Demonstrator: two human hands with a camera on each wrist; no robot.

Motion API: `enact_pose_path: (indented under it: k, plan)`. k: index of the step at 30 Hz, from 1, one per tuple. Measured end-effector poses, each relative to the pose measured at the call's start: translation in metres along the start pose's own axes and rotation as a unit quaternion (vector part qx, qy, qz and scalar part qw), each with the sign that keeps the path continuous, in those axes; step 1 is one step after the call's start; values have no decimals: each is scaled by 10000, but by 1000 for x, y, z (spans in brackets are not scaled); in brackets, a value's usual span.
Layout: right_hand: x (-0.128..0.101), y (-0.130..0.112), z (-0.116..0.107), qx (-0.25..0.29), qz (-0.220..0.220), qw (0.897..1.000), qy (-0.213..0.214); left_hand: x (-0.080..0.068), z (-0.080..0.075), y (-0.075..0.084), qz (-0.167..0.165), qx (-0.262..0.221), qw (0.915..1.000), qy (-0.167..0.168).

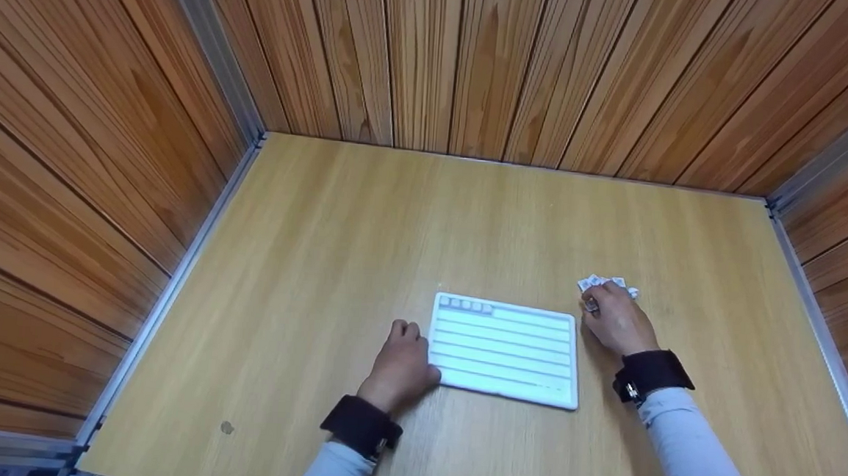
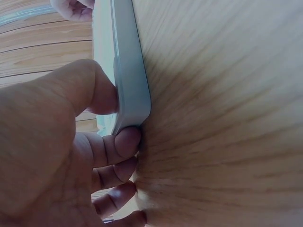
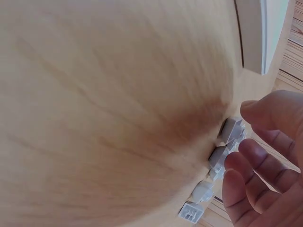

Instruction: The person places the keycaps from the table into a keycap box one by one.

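Observation:
A white ridged tray (image 1: 505,350) lies flat on the table, with a short row of pale keycaps (image 1: 466,305) in its top left slot. At its near left corner, my left hand (image 1: 401,369) holds the edge; the left wrist view shows the thumb (image 2: 102,92) on the rim and the index fingertip against the side. To the tray's right, my right hand (image 1: 619,323) hovers over a small pile of loose white keycaps (image 1: 598,281). Its thumb and bent fingers stand apart around the nearest keycaps (image 3: 232,130), with none visibly held. The hand covers part of the pile.
The wooden table (image 1: 336,225) is bounded by plank walls (image 1: 493,66) at the back and both sides, with metal strips along the edges. A dark round spot (image 1: 227,427) marks the table at the near left.

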State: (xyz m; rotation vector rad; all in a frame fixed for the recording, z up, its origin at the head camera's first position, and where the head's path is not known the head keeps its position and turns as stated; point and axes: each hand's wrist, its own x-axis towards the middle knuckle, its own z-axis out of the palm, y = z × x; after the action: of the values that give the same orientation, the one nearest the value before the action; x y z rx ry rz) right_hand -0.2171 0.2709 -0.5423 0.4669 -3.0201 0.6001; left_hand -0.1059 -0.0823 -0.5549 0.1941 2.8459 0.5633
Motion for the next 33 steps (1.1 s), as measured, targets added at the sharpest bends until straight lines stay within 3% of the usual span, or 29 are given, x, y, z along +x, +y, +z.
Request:
enact_pose_path:
  k: [15, 25, 33]
  plan:
    - [2, 4, -1, -53, 22, 10000, -50, 3, 2, 0, -145, -31, 9998, -110]
    - [6, 4, 2, -21, 78, 9995, -303, 3, 2, 0, -150, -43, 9998, -100]
    - [8, 2, 4, 39, -53, 9998, -203, 2, 3, -2, 45, 51, 10000, 49]
